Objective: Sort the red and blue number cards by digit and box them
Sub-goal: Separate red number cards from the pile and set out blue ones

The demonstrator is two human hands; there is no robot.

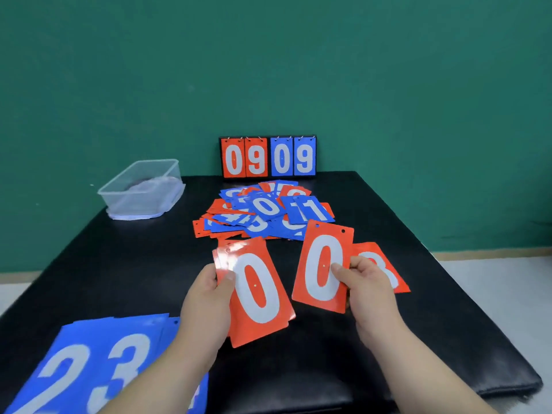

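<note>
Stack (257, 297) in left hand (206, 300); red 0 card (319, 258) in right hand (370, 291)

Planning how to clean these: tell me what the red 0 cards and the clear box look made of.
Red 0 cards: likely thin glossy plastic or laminated card; glare patches, crisp edges, punched holes. Clear box: translucent, slightly cloudy plastic, probably; its far wall shows through the near one.

Setting: a bare indoor room set up as a work station; building type not determinable. I work at a black padded table (134, 264). Behind the table: a plain green wall (268, 70) with wooden skirting (493, 253). Right of the table: pale floor (507, 294). On the table's far edge: a flip scoreboard (268, 156). On its far-left corner: a clear plastic box (143, 189).
</note>
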